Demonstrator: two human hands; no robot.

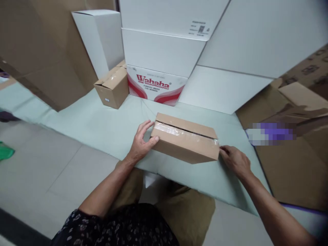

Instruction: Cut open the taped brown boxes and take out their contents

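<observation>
Faced stacked white cartons [164, 49] behind a pale green surface [64, 126], with a large brown carton [58, 68] toward the left and brown cardboard [294, 167] toward the right. Saw a small brown box [112, 87] just beside the Wahaha carton [156, 85], apart from the hands. Found the taped box [183, 143] near the front of the surface, directly between both hands, with its long axis running left to right, roughly parallel to the front edge. Had the left hand [143, 140] straddling the left end, gripping with thumb in front and fingers toward the back corner. Held the right hand [235, 160] at the opposite end, fingers curled in close; could not tell whether pinching or merely touching. Judged neither hand clearly nearer, with one at each end. Noticed clear tape [167, 128] along the top, beside a narrow dark gap.
</observation>
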